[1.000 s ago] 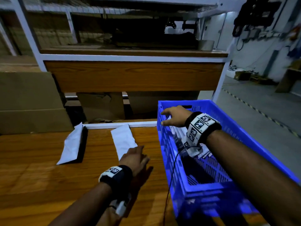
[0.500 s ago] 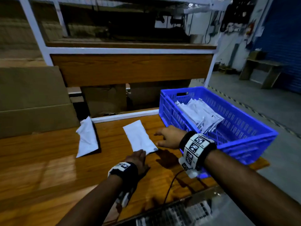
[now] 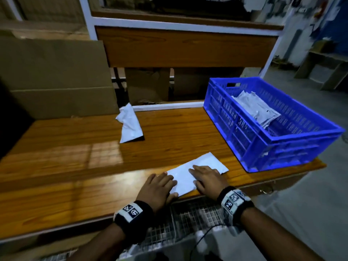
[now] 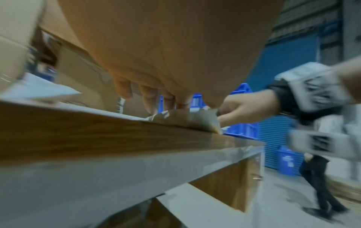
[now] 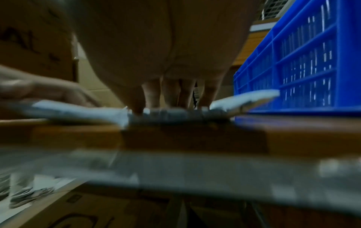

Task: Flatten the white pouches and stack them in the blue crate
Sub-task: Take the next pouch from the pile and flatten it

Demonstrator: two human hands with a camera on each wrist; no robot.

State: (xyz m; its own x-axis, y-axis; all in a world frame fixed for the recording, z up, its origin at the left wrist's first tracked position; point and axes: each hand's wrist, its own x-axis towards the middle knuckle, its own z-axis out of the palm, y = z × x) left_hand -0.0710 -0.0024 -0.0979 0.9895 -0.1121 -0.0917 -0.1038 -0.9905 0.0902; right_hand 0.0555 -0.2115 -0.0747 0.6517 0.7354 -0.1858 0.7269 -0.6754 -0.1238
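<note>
A flat white pouch (image 3: pixel 207 162) lies at the near edge of the wooden table (image 3: pixel 75 166). My left hand (image 3: pixel 165 178) presses its left end with straight fingers. My right hand (image 3: pixel 201 172) lies flat on its middle. In the left wrist view my left fingers (image 4: pixel 156 100) touch the crinkled pouch (image 4: pixel 185 118), with the right hand (image 4: pixel 240 109) beside them. The right wrist view shows my fingers (image 5: pixel 171 95) pressing down on the pouch (image 5: pixel 78 111). A crumpled second pouch (image 3: pixel 130 125) lies farther back. The blue crate (image 3: pixel 282 140) at the right holds a stack of pouches (image 3: pixel 256 110).
Cardboard boxes (image 3: pixel 56 81) stand at the table's back left, and a white-framed shelf (image 3: pixel 184 46) rises behind it. The crate overhangs the table's right end. A wire mesh (image 3: pixel 188 215) sits below the near edge. A person (image 4: pixel 320 185) stands on the floor to the right.
My right hand left the crate and came onto the pouch. The pouch moved from the table's middle to the near edge. Both hands now lie flat on it.
</note>
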